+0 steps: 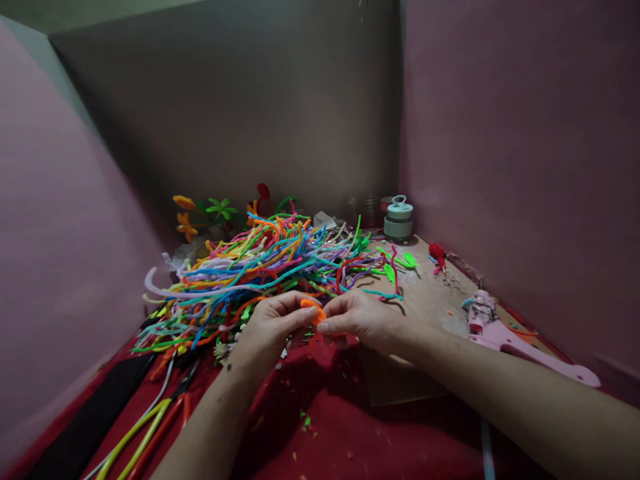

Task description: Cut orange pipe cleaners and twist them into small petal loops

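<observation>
Smooth pinkish walls [520, 153] stand to the left and right, with a plain grey-brown wall [240, 113] at the back. Between them spreads the surface [360, 433], draped in dark red cloth. A broad heap of multicoloured fuzzy stems [260, 267] covers its middle and left, next to a flat tan board [425, 290] on the right. A long black strip [95, 413] runs along the left side. A pink gun-shaped plastic tool [510, 341] lies at the right, beyond the right forearm; yellow curved handles [143, 437] lie at the lower left. The left hand [273, 327] and right hand [363, 320] meet in front of the heap, both sets of fingers pinched narrow on a small bright orange fuzzy piece [314, 308], which sits between them, above the cloth. A pale green lidded jar [399, 225] with a ring on top stands behind the board. Smaller are a green fuzzy flower [221, 209] and an orange fuzzy flower [186, 225], behind the heap at the left. Tiny coloured scraps [307, 421] dot the cloth nearest the viewer.
</observation>
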`<state>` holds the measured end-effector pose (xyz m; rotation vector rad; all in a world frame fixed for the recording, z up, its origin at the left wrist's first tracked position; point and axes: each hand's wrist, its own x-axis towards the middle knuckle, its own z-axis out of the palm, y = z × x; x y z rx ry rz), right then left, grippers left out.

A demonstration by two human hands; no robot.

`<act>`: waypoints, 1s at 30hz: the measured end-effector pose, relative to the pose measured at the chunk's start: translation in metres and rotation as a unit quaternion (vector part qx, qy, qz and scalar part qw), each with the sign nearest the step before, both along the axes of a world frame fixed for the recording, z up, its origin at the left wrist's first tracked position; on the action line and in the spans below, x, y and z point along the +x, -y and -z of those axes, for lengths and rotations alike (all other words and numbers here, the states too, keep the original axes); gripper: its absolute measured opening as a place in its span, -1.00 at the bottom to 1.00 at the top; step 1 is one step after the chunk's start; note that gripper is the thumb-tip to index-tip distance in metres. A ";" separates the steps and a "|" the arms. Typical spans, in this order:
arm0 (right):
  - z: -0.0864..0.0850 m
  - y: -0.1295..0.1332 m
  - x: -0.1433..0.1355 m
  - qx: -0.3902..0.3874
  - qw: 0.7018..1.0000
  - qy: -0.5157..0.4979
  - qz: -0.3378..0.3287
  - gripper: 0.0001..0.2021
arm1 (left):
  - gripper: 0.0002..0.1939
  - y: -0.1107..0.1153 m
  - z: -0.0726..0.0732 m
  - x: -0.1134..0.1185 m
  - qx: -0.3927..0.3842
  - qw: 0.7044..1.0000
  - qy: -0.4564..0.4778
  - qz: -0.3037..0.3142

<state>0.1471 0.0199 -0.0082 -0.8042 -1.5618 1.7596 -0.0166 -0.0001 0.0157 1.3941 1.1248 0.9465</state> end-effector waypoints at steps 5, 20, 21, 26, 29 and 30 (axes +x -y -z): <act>0.000 -0.003 0.000 -0.071 0.989 -0.119 0.047 -0.88 | -0.76 -0.007 0.006 0.000 0.005 0.994 0.066 -0.087; 0.005 -0.010 -0.001 -0.099 0.972 -0.182 0.107 -0.70 | -0.82 0.002 0.028 0.034 -0.140 0.969 0.197 0.043; 0.004 -0.010 0.000 -0.081 0.975 -0.168 0.118 -0.72 | -0.81 0.001 0.028 0.033 -0.159 0.966 0.193 0.057; -0.004 -0.014 0.005 -0.028 0.978 -0.140 0.153 -0.77 | -0.78 -0.001 0.030 0.027 -0.196 0.964 0.167 0.067; -0.019 -0.020 0.015 0.008 0.964 -0.203 0.172 -0.83 | -0.75 0.003 0.026 0.028 -0.211 0.968 0.106 0.084; -0.025 -0.022 0.020 0.015 0.957 -0.234 0.172 -0.85 | -0.76 0.005 0.023 0.031 -0.200 0.973 0.076 0.084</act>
